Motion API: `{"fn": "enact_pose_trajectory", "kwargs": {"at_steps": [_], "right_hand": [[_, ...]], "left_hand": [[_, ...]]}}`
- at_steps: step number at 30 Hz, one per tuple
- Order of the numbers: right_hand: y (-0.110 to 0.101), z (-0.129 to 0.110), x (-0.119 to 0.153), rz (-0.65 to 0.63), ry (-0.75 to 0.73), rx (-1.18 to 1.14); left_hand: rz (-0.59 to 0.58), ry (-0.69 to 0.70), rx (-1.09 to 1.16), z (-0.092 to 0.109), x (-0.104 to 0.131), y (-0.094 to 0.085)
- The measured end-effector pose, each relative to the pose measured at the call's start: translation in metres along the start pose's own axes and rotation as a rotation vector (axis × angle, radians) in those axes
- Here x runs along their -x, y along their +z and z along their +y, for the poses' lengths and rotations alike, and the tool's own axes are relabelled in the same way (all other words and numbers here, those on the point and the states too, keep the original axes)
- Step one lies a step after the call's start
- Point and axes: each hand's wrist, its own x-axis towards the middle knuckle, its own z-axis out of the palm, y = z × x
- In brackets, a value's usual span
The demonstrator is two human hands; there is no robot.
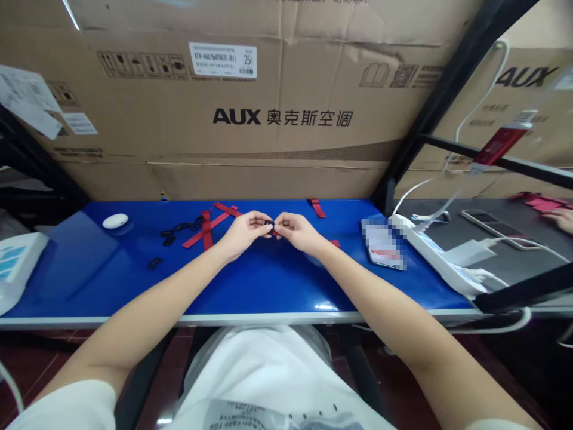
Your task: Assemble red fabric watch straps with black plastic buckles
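Over the middle of the blue tabletop (268,286), my two hands meet fingertip to fingertip. My left hand (244,234) is closed in a pinch on a small black buckle (269,223). Pinched in my right hand (298,232) is a short red strap (275,233), mostly hidden by the fingers, right against the buckle. Left of my hands lie several loose red straps (206,232), crossing one another. Beside them is a small heap of black buckles (182,227), with a black slider (155,263) apart from it. Farther back lies a red strap with a black end (317,208).
A phone (382,243) and a white power strip (436,257) with cables lie to the right. A round white disc (115,221) is at the left. Behind stands a large carton (286,143). Another person's hand (563,220) shows at the right edge, past the black frame (421,119).
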Motion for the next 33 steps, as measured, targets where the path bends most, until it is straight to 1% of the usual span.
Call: {"fn": "enact_pose_trajectory", "kwargs": {"at_steps": [4, 8, 11, 14, 19, 22, 26, 28, 30, 32, 33], "right_hand": [[-0.001, -0.002, 0.001, -0.012, 0.005, -0.046], [-0.003, -0.005, 0.003, -0.033, -0.009, -0.122], [-0.004, -0.006, 0.003, -0.043, -0.028, -0.161], [-0.004, -0.005, 0.003, -0.063, -0.013, -0.231], [-0.002, -0.003, 0.001, -0.085, 0.003, -0.337], [-0.001, -0.003, 0.001, -0.062, 0.009, -0.362], [0.004, -0.005, 0.000, 0.023, 0.008, -0.450], [0.007, -0.005, 0.000, 0.026, -0.014, -0.404], [0.008, -0.005, -0.001, 0.009, -0.040, -0.267], [0.005, -0.005, -0.001, 0.021, -0.075, -0.134], [0.002, -0.005, -0.001, 0.040, -0.097, -0.105]], "left_hand": [[0.009, -0.004, 0.011, 0.000, 0.001, -0.001], [-0.024, -0.025, 0.083, -0.001, 0.003, -0.002], [-0.024, -0.068, 0.160, -0.002, 0.004, -0.003], [-0.007, -0.111, 0.198, -0.001, 0.005, -0.002], [0.012, -0.224, 0.313, 0.001, 0.006, 0.000], [0.014, -0.250, 0.361, 0.002, 0.007, 0.002], [-0.017, -0.250, 0.378, 0.001, 0.008, 0.006], [-0.014, -0.262, 0.385, 0.000, 0.009, 0.007], [-0.006, -0.274, 0.378, -0.001, 0.008, 0.008], [-0.008, -0.271, 0.315, -0.002, 0.007, 0.007], [0.001, -0.254, 0.248, -0.002, 0.006, 0.006]]}}
